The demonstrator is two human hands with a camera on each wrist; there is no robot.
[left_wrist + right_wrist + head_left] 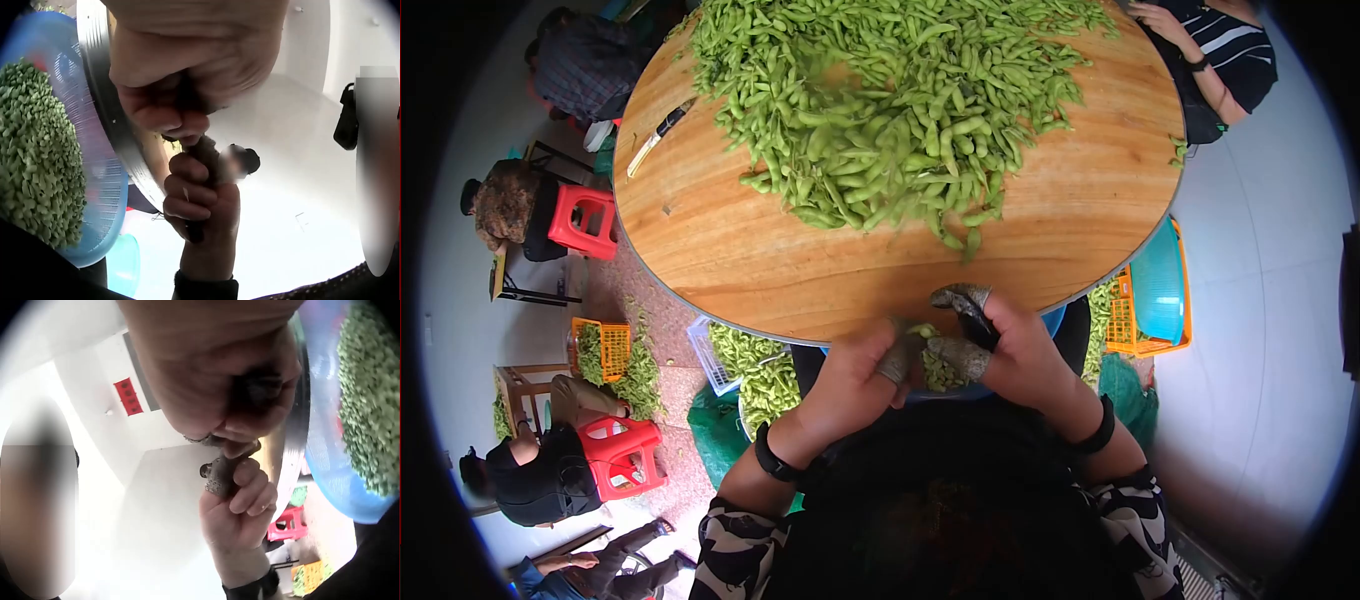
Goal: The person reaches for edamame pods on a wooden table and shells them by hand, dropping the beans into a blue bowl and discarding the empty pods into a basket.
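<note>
My left hand (852, 362) is at the near table edge, its thumb and fingers pinching a green soybean pod (922, 330). Facing it, my right hand (1032, 352) has its fingers curled round a black handle (977, 326); its working end is hidden between the hands. Worn grey covers wrap some fingertips, one on the right thumb (962, 356). In the left wrist view the handle's butt (195, 232) pokes out below the right fingers. Under both hands a blue basket (112, 215) holds many shelled green beans (39, 156).
A large heap of pods (900, 110) covers the far part of the round wooden table (800, 285). A knife (662, 135) lies at its left. Crates of pods stand beside my legs, with an orange crate (1122, 325) at right. Other people sit around, some on red stools (585, 220).
</note>
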